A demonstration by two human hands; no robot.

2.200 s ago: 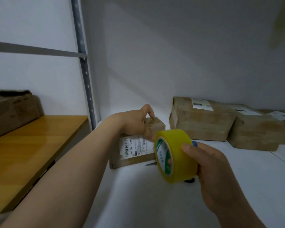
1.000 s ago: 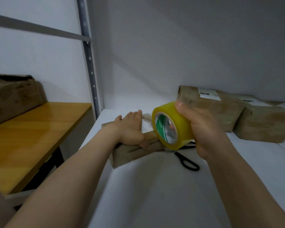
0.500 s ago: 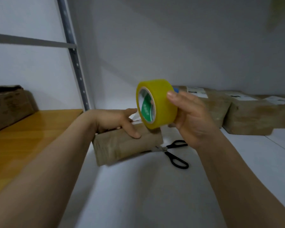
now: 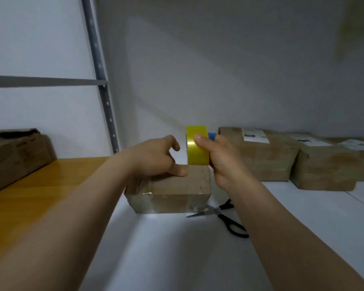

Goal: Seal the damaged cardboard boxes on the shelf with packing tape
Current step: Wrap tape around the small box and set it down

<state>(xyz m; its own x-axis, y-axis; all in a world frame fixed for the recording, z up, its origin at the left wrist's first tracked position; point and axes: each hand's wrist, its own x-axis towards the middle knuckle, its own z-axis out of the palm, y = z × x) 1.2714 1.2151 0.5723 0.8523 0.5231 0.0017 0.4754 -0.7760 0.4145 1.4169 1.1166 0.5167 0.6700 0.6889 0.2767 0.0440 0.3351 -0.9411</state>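
Packing tape roll [image 4: 198, 150] was glossy yellow, small cardboard box [image 4: 183, 183] plain brown, scissors [image 4: 219, 213] had black handles, shelf [image 4: 177, 259] was white, bench [image 4: 29, 196] was orange-brown wood, upright [image 4: 101, 80] was grey with a row of holes, rear boxes [image 4: 261, 160] were brown with white labels [image 4: 254, 135]

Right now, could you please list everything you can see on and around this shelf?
small cardboard box: one, brown, front centre of the white shelf
tape roll: one, yellow, above the small box's right end
scissors: one pair, black handles, on the shelf right of the small box
labelled cardboard boxes: at least two, brown, back right
carton: one, brown, on the wooden surface at left
shelf upright: one, grey, left of centre
left hand: thumb presses the small box's top
right hand: grips the tape roll
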